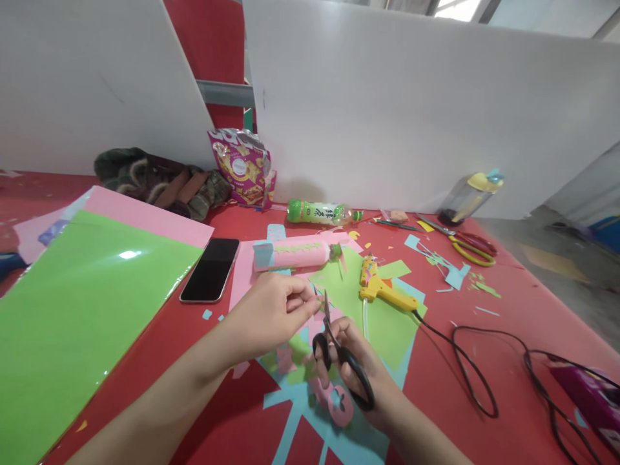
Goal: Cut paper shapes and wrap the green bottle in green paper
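My right hand (356, 361) grips a pair of black-handled scissors (359, 374), thumb and fingers in the loops, with the parted blades pointing away from me. Just left of the blades, my left hand (285, 307) is closed in a pinch on a tiny piece of paper (320, 302), which looks pink and green and is mostly hidden by the fingers. Beneath both hands lie pink, green and blue paper scraps (285, 358), among them a pink cut-out ring (340, 407). Beyond them rests a bottle wrapped in pink paper (300, 254), with green trim and a blue end.
A yellow glue gun (387, 290) lies to the right, its black cord (465, 374) looping across the red table. At left are a phone (210, 270) and green sheets (97, 310). Behind stand a snack bag (245, 168), a green-labelled bottle (320, 212) and larger scissors (465, 245).
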A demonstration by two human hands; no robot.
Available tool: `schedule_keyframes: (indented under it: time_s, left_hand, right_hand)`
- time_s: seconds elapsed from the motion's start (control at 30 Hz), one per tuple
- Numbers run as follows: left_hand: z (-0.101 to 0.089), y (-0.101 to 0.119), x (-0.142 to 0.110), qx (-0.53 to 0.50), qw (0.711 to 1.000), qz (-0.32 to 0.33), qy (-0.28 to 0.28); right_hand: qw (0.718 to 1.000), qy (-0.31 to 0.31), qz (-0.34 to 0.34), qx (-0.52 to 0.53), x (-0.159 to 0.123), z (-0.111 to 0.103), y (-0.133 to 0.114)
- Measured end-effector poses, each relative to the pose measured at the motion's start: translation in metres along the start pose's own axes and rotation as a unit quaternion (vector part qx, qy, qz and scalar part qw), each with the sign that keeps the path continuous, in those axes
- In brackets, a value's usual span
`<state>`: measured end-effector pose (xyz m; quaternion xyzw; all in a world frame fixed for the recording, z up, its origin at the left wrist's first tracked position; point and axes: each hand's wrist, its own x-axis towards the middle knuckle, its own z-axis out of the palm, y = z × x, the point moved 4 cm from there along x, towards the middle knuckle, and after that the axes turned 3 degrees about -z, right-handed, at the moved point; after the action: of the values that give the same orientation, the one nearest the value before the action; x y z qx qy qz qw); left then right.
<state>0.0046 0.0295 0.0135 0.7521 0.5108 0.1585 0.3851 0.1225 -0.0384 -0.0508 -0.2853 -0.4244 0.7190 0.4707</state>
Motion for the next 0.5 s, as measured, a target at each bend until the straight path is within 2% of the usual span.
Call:
schedule_keyframes:
  time_s: [0.5]
  left_hand:
    - [-0.0012,0.0020,-0.0008,0.012,0.999,-0.021,-0.028]
  right_hand:
    - [1.000,-0.001,-0.003,-0.006,0.0008,0.0016,-0.0009]
